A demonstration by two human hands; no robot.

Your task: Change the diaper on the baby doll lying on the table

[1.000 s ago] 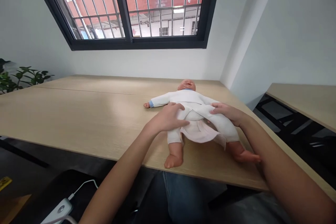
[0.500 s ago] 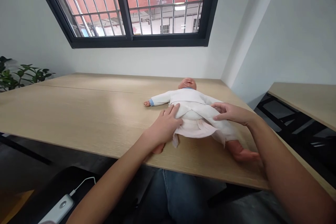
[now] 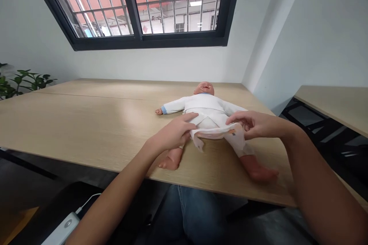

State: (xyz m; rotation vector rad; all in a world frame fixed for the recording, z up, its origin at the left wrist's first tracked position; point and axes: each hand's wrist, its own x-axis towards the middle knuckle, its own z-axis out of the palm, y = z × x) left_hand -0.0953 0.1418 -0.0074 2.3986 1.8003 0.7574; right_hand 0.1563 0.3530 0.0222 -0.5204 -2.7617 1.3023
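Note:
A baby doll [image 3: 205, 105] in a white suit lies on its back on the wooden table [image 3: 86, 122], head toward the window, bare feet near the front edge. A pale pink cloth [image 3: 214, 134] is stretched across its hips. My left hand [image 3: 172, 134] pinches the cloth's left end beside the doll's hip. My right hand [image 3: 254, 124] pinches the right end, fingers curled on the fabric. The doll's left arm lies stretched out on the table.
A barred window [image 3: 138, 4] fills the wall behind the table. A potted plant [image 3: 20, 82] stands at the far left. A second table [image 3: 333, 107] is at the right. A white device [image 3: 61, 229] with a cable lies below the table's front edge.
The pink cloth, spread loosely between the doll's legs before, is now pulled up taut across its hips. Both hands have closed on its ends, and the doll's left leg is uncovered.

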